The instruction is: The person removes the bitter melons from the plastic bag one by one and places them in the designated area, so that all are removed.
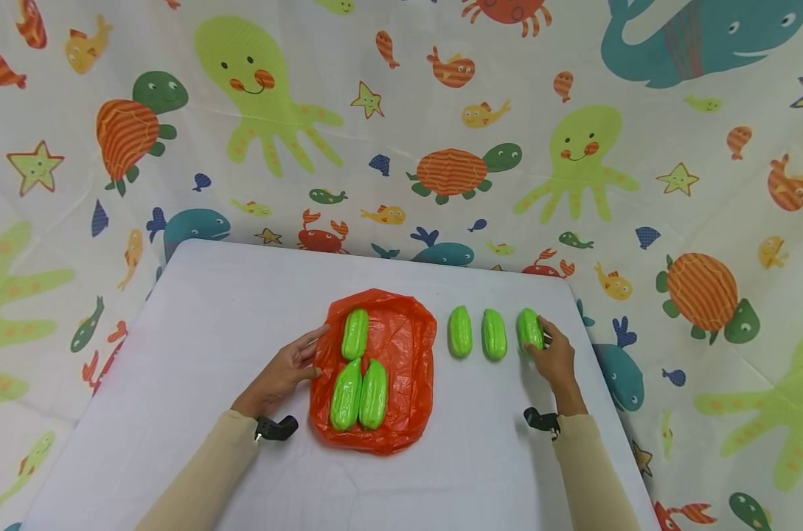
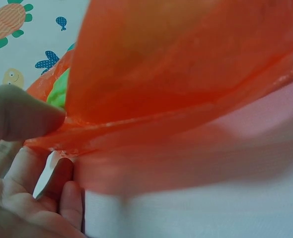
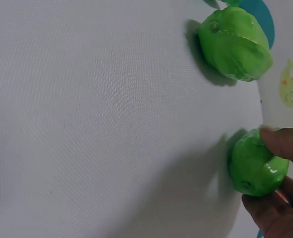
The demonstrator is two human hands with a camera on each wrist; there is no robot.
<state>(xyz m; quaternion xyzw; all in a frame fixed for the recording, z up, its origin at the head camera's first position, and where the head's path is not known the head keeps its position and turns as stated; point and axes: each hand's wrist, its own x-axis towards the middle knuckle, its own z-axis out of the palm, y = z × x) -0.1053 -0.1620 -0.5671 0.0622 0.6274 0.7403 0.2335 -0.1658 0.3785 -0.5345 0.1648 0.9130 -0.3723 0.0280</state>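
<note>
A red, thin plastic bag point(image 1: 404, 369) lies spread open on the table, its edges raised. Three glossy green ridged gourds, one upper gourd point(image 1: 355, 334) and two lower ones, sit inside its left half. My left hand point(image 1: 284, 376) pinches the bag's left edge, thumb above and fingers beneath, as the left wrist view shows. To the bag's right stand in a row a gourd point(image 1: 460, 332), a second gourd point(image 1: 494, 335) and a third gourd point(image 1: 529, 329). My right hand point(image 1: 555, 358) grips that third gourd point(image 3: 256, 166) between thumb and fingers; it seems to touch the table.
The white-covered table point(image 1: 242, 302) ends at the back against a hanging cloth point(image 1: 401, 110) printed with sea animals. The table's right edge runs just beyond my right hand. Black wrist straps point(image 1: 276, 428) sit on both forearms.
</note>
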